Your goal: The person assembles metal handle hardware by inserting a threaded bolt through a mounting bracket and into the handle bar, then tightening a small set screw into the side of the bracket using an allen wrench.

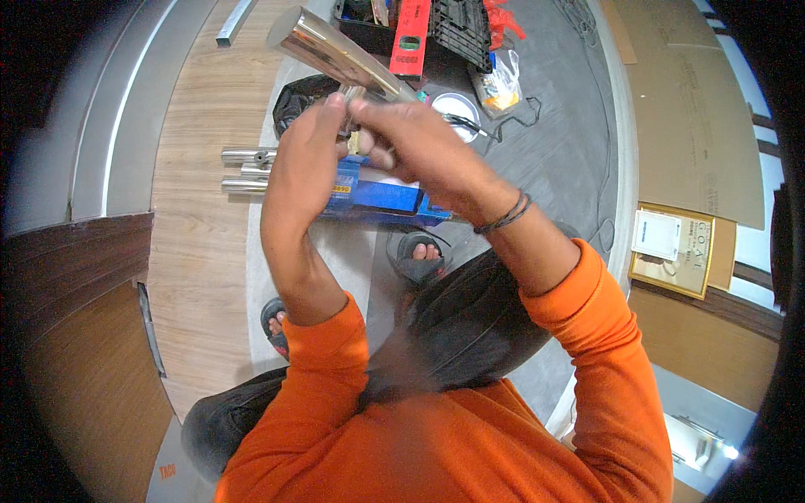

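My left hand (303, 163) and my right hand (423, 151) are raised close together, fingertips nearly meeting. Both have their fingers bent inward, pinching at something small that looks partly clear and partly yellowish; I cannot make out what it is. Just beyond the fingertips a thick shiny metal tube (340, 54) slants from upper left down toward my right hand. Whether it touches that hand is hidden. Below the hands, a blue box (386, 197) rests near my feet. Several thinner metal tubes (243, 186) stick out to its left.
A red spirit level (410, 38) lies across a black toolbox (459, 29) at the back. Nearby are a black plastic bag (293, 99), a white round container (455, 109), a clear bag (501, 82) and a dark cable (520, 120). A wood-look panel (201, 126) runs along the left.
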### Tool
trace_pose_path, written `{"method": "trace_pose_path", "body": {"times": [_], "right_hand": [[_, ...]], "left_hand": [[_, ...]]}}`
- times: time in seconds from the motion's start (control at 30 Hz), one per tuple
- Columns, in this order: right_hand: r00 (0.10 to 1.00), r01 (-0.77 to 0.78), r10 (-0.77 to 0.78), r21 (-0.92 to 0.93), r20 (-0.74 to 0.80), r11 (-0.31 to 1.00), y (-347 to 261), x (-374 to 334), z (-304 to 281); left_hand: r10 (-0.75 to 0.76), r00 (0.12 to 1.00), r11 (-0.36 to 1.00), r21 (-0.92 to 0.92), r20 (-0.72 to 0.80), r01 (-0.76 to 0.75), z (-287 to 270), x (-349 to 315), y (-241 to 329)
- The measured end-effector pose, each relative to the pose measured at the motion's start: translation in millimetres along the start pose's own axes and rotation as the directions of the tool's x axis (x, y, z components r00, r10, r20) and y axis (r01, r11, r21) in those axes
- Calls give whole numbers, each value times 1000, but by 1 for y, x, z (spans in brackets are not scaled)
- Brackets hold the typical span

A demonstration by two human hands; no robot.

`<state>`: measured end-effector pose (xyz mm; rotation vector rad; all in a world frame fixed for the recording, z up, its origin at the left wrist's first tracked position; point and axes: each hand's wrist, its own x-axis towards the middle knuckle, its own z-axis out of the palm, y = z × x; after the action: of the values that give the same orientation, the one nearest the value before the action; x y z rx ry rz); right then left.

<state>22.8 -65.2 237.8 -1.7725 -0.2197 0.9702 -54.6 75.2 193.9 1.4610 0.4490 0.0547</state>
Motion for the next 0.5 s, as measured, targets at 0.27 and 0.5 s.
{"method": "trace_pose_path", "body": {"times": [0.27,0.5], "right_hand": [[776,533,-547,-791,315,300,8,36,-69],[820,517,-494,-745,289,422,-3,39,-69]], "left_hand": [[-157,985,986,-49,77,161,-2,2,5],[-127,991,979,-164,-50,118,-3,-11,18]]}}
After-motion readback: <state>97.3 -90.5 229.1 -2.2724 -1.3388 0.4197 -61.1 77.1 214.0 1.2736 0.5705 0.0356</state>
